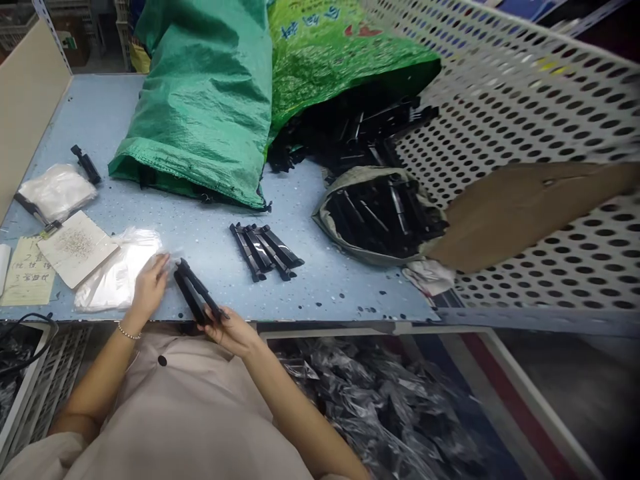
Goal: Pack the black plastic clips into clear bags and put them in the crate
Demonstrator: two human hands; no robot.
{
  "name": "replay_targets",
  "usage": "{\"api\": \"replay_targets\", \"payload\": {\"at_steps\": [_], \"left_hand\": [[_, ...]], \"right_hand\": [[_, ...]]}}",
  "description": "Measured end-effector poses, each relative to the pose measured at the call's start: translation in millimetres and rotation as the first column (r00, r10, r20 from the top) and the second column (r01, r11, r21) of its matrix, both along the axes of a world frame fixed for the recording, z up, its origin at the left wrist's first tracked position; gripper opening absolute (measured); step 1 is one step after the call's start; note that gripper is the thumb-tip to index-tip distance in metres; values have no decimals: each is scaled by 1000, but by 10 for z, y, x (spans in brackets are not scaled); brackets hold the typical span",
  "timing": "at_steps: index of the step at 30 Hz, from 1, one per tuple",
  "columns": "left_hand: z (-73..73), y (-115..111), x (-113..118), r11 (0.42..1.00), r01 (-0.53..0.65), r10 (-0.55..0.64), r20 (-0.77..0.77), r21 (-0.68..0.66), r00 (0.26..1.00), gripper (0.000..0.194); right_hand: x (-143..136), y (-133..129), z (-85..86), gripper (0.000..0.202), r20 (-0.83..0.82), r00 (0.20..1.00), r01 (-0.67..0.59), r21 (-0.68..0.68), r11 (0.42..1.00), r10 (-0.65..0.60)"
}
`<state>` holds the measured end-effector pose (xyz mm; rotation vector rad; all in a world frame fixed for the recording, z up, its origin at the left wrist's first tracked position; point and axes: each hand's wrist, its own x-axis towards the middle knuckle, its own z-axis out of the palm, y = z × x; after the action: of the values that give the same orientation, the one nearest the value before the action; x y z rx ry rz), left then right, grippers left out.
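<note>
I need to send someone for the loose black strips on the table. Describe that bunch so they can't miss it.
Start at the big green woven sack lying on the blue table. Just in front of its open end, mid-table, lies the small bunch of black strips, side by side. Unlike the black parts in the grey bag or those in the right hand, it lies bare and untouched.

The black bars (pixel 196 295) are long, narrow plastic pieces, two or so held together as a bundle. They slant across the near table edge, their far ends pointing up and left, their near ends gripped in the right hand (pixel 231 331). The clear bag (pixel 117 272) is a crinkled, glossy plastic pouch (seemingly empty, lying flat) on the blue tabletop just left of the bars. The left hand (pixel 148 287) rests fingers-down on its right edge.
</note>
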<state>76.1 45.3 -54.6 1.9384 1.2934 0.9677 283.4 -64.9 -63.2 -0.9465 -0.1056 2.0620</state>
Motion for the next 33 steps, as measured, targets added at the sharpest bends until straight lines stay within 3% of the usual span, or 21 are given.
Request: {"api": "replay_targets", "payload": {"at_steps": [5,9,14,18,22,25,29,33], "left_hand": [[19,-96,-135,998,-23,24,-21,50,999,26],[-31,-122,-214,999,-41,40,-146,-5,988,33],[-71,-33,-228,998,-26,20,-102,-59,995,50],[-53,5,-265,998,-58,54,-144,-26,988,60],[-10,-98,-296,989,90,-60,-228,121,972,63],[1,-193,-271,953,212,-149,-274,216,950,64],[-39,-264,-189,954,91,-10,-273,287,962,68],[-74,-347,-44,880,311,-208,-298,359,932,73]], "right_hand": [[-123,84,-74,31,-64,998,-26,24,999,27],[-117,199,-18,25,-80,984,162,4,987,-162],[-91,149,-10,34,-262,962,-70,46,996,80],[-174,113,-109,33,-253,965,-79,-15,997,73],[-207,180,-117,34,-210,969,-119,46,992,126],[-196,260,-67,34,-121,991,-45,65,997,53],[-201,308,3,33,-48,998,44,78,996,-40],[-177,312,74,39,21,991,130,133,983,-134]]}}
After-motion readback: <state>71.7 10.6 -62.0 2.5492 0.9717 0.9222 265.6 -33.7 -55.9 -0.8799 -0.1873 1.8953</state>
